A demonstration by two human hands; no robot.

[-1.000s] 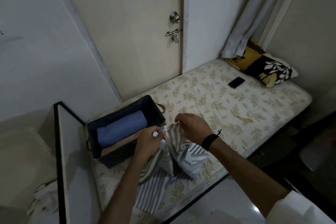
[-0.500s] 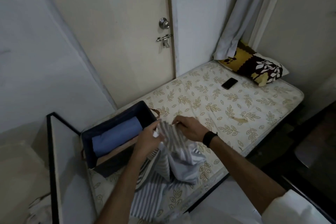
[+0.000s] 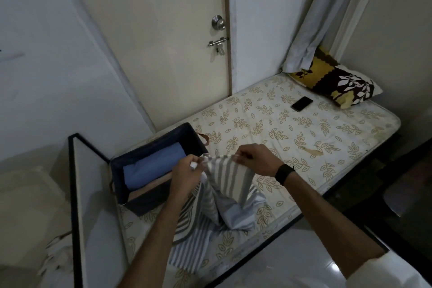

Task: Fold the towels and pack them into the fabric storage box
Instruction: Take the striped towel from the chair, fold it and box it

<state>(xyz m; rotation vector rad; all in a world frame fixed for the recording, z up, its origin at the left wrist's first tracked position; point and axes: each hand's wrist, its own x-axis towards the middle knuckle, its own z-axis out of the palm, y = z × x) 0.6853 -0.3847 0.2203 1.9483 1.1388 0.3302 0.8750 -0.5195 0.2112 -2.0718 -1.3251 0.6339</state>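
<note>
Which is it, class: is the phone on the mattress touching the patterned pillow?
Apart. The head view shows bare mattress between the phone and pillow.

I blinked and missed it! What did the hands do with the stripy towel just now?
The left hand and right hand moved apart, stretching the striped towel's top edge out between them. Both kept pinching it. The blue towel stayed in the storage box.

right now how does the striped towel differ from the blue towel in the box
The striped towel is unfolded and held up by its top edge, pinched by the left hand and right hand; the blue towel lies folded and untouched. The striped towel hangs over the mattress outside the storage box; the blue towel sits inside it. One has grey and white stripes, the other is plain. Both are soft cloth.
</note>
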